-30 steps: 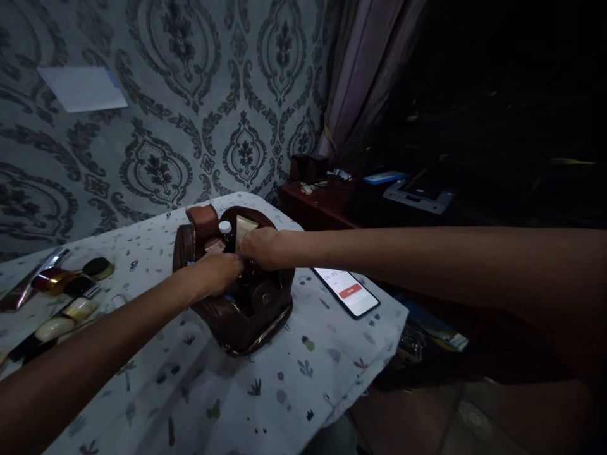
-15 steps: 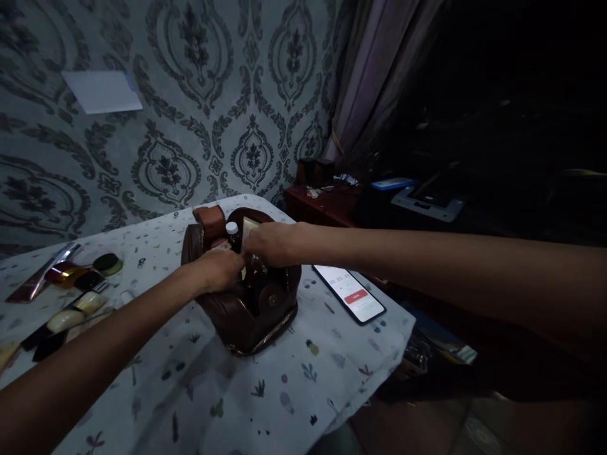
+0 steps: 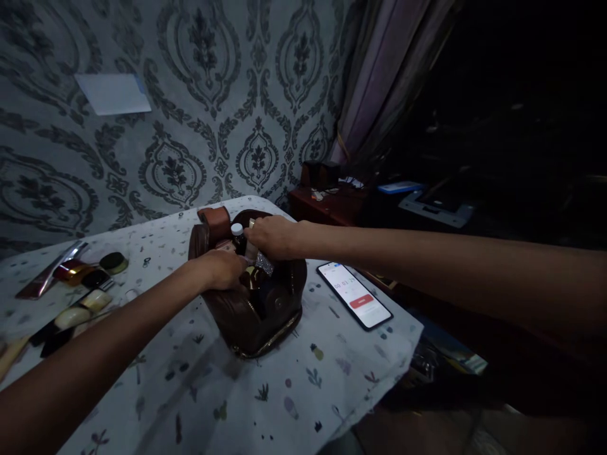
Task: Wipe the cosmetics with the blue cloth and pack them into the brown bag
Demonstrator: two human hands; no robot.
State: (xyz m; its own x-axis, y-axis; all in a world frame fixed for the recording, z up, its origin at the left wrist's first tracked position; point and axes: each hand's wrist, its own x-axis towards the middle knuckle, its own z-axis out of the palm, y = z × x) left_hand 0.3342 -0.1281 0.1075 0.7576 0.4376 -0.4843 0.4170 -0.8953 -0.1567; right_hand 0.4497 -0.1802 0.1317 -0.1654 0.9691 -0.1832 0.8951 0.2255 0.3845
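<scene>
The right hand (image 3: 275, 239) is gripping a near-upright pale tube (image 3: 251, 224) inside the bag (image 3: 236, 323); just left, the left hand (image 3: 222, 269) is hiding its fingers, grip unclear.

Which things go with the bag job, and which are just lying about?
Seem part of it:
- brown bag, open
- white-capped bottle inside
- glittery silver thing inside

Seem just lying about:
- phone
- blue thing
- bottles at left, though I can't be sure
</scene>
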